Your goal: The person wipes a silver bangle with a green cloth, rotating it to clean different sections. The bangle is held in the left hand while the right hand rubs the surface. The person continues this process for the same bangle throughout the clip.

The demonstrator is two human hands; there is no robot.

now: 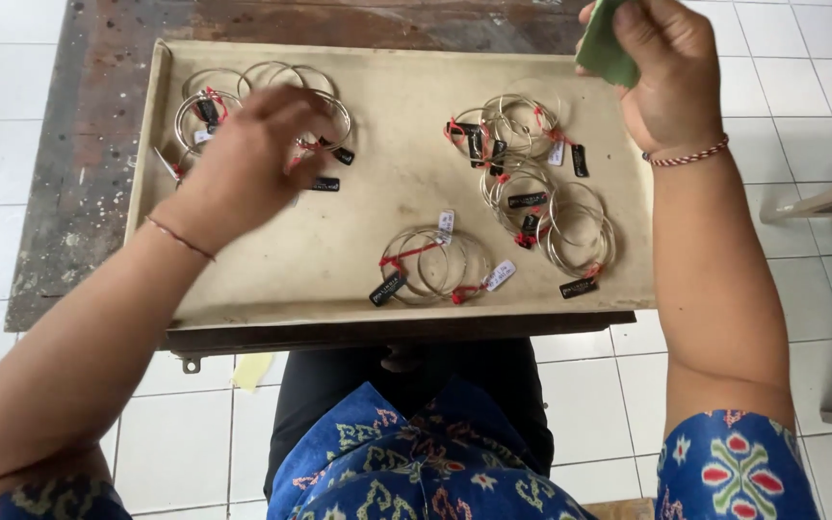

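Four clusters of tagged silver bangles lay on one beige tray [618,260]. The left hand [252,159] hovered blurred over the far-left cluster [206,106], fingers curled loosely downward; whether it pinched a bangle could not be told. The right hand [671,72] pinched a green cloth [604,48], lifted above the right-hand cluster [522,144].

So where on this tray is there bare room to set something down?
The tray is bare in the middle, between the left hand over the left bangles and the right cluster of tagged bangles, above the front bangle set. The front-left corner is bare too. The right third is crowded. The right hand holds a green piece.
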